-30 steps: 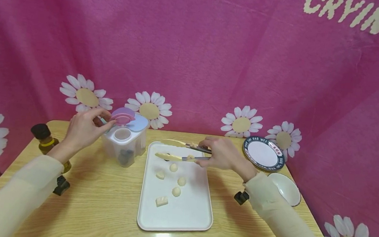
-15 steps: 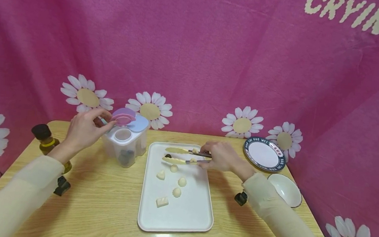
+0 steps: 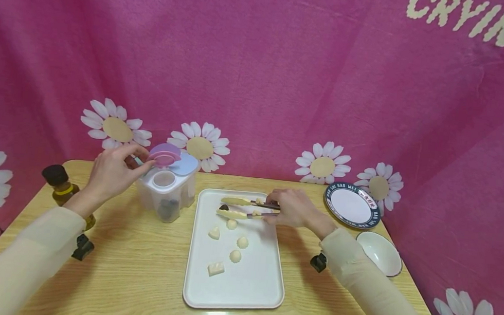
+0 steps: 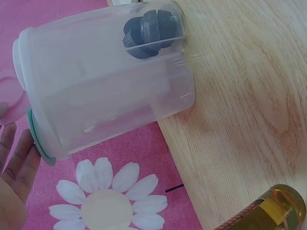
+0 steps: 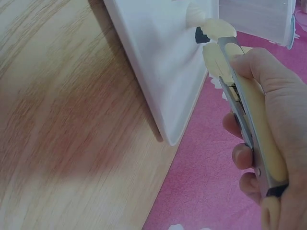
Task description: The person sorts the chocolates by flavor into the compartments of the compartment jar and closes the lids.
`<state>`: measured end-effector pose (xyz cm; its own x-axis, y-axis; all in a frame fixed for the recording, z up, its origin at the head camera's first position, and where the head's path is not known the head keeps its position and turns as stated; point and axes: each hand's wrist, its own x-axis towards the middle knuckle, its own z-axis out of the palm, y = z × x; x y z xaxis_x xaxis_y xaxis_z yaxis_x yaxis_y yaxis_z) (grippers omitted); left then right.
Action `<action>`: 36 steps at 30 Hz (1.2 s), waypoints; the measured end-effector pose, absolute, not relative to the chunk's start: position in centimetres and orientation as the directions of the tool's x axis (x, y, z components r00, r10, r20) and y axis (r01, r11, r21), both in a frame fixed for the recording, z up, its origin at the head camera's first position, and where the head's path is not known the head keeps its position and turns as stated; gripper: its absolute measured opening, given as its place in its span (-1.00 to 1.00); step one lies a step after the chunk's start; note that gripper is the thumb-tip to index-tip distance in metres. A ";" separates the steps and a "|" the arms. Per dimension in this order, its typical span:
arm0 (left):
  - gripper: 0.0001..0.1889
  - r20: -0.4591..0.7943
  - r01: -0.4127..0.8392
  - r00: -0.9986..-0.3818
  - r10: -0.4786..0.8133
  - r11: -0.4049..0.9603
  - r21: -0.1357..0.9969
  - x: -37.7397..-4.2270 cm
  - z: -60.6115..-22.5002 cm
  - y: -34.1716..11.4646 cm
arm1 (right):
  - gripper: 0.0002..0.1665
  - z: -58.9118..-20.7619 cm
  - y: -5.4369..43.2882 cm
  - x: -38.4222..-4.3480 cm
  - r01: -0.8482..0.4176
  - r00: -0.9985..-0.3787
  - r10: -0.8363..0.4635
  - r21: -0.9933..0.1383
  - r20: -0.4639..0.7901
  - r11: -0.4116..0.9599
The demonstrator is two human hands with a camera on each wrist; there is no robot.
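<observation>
My left hand (image 3: 114, 171) pinches the raised pink flap lid (image 3: 164, 158) of a clear storage container (image 3: 171, 201). One round opening in its top is uncovered, and dark pieces (image 4: 149, 33) lie in the bottom of one compartment. My right hand (image 3: 294, 208) grips a pair of tongs (image 5: 254, 129) with cream tips and metal arms. The spread tips reach low over the far end of a white tray (image 3: 252, 284), one on each side of a small dark piece (image 3: 224, 207). Several cream-coloured pieces (image 3: 242, 242), some round, one blocky (image 3: 215, 268), lie on the tray nearer me.
An oil bottle (image 3: 63, 190) with a black cap stands left of the container, beside my left forearm. At the right, a dark-rimmed plate (image 3: 351, 206) leans near the curtain, with a white bowl (image 3: 379, 253) in front. A pink flowered curtain (image 3: 257, 80) closes off the back.
My right hand has shifted the tongs slightly right and lower, so the dark piece now shows between the tips. The left hand and the flap lid have stayed in place.
</observation>
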<state>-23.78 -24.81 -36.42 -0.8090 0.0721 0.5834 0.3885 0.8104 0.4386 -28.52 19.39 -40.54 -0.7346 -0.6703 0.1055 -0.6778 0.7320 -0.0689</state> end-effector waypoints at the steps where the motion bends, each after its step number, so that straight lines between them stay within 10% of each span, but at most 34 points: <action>1: -0.79 0.583 0.389 -0.809 0.072 0.810 0.439 -23.8 -36.4 -24.8 | -0.57 -40.6 19.4 -28.5 -0.678 -0.734 -0.671 -0.071 0.104 0.731; 36: -0.77 0.578 0.378 -0.814 0.054 0.804 0.458 -23.7 -36.5 -24.7 | -0.57 -38.6 19.1 -27.8 -0.683 -0.729 -0.643 -0.187 0.236 0.706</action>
